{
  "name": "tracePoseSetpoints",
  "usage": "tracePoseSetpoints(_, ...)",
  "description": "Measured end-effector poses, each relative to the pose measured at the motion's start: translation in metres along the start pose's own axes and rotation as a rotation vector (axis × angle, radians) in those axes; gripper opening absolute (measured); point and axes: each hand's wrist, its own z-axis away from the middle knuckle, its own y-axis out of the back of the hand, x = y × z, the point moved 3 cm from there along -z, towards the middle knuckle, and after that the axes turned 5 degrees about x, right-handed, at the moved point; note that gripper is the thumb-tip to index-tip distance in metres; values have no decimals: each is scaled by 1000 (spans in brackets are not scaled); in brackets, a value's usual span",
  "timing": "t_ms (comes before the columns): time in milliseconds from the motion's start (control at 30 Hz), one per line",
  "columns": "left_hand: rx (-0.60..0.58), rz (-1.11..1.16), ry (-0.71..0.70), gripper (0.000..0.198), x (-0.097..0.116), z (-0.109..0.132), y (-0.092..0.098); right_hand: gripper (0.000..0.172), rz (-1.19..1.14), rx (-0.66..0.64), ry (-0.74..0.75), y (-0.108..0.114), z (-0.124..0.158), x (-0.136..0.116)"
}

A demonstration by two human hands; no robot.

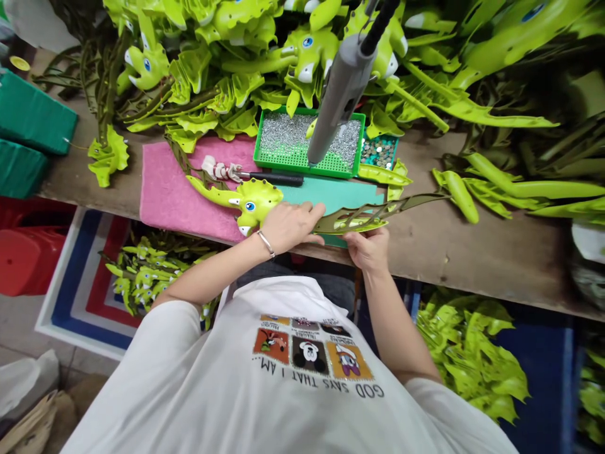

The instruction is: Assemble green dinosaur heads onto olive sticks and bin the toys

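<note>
A lime-green plastic toy dragon, with a spiked frill and blue eye, lies near the table's front edge. My left hand, with a silver bracelet at the wrist, is closed over the part behind its head and hides most of it. Just to the right, my right hand grips a long lime-green toy part from below. A dark olive, see-through wing runs along that part and stretches to the right. Beyond my hands, a black-handled screwdriver rests across a pink cloth and a teal mat.
A grey electric screwdriver hangs above a green tray of small screws. Heaps of lime-green toy parts line the back. Teal boxes stand at left. Crates with more green parts sit below the table edge.
</note>
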Motion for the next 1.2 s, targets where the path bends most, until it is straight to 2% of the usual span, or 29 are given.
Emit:
tracePoseSetpoints(133, -19, 1, 16, 67, 6, 1, 7, 53, -139, 83, 1, -2, -3, -4)
tracePoseSetpoints(233, -35, -24, 19, 63, 8, 1, 7, 54, -200, 92, -5, -4, -3, -5)
tracePoseSetpoints(433, -31, -66, 28, 40, 7, -1, -5, 52, -117, 100, -82, -5, 10, -9)
tracePoseSetpoints(600, 4, -70, 32, 38, 7, -2, -14, 71, -79, 157, -33, -10, 21, -22)
tracePoseSetpoints(833, 7, -110, 15, 37, 4, -4, -18, 53, 30, 200, 79, -9, 23, -13)
tracePoseSetpoints(867, 10, -118, 12, 37, 2, -2, -16, 50, 62, 169, 109, -6, 22, -13)
tracePoseSetpoints(933, 28, -136, 7, 37, -1, 2, -9, 45, 192, 16, 191, 3, 13, -19)
tracePoseSetpoints(1000, 64, -160, 12, 38, -3, 8, 0, 36, 430, -169, 310, 16, -4, -30)
tracePoseSetpoints(1033, 86, -175, 18, 38, -4, 12, 5, 30, 576, -221, 382, 24, -16, -36)
tracePoseSetpoints(1100, 108, -201, 26, 37, -4, 21, 13, 29, 840, -170, 526, 41, -45, -50)
tracePoseSetpoints(1200, 27, -219, 8, 34, -4, 33, 11, 43, 1157, -75, 668, 54, -89, -62)
